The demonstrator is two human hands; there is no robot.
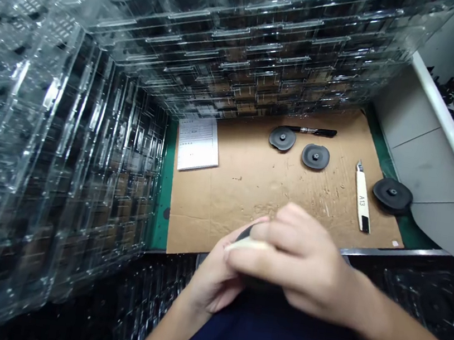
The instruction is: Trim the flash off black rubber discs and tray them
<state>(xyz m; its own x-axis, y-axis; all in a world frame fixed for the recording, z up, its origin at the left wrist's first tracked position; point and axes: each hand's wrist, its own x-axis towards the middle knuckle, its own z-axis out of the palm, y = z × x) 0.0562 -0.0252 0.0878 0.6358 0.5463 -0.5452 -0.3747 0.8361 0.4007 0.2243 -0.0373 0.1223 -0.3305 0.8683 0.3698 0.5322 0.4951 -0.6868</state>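
View: head, looking down
Right hand [298, 264]: fingers curled closed over a pale-edged dark piece [245, 239]
Left hand [212, 277]: cupped beneath, also gripping it
Cardboard [240, 194]: scored, brown, beyond your hands, carrying round black discs [315, 156]
Trays [87, 145]: clear, ribbed plastic

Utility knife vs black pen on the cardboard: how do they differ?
The utility knife has a white body marked A13 and a black end, while the black pen is dark with a silver band. The knife lies lengthwise toward the person, with its metal blade tip at the far end; the pen lies crosswise along the far edge. Both lie loose on the cardboard sheet.
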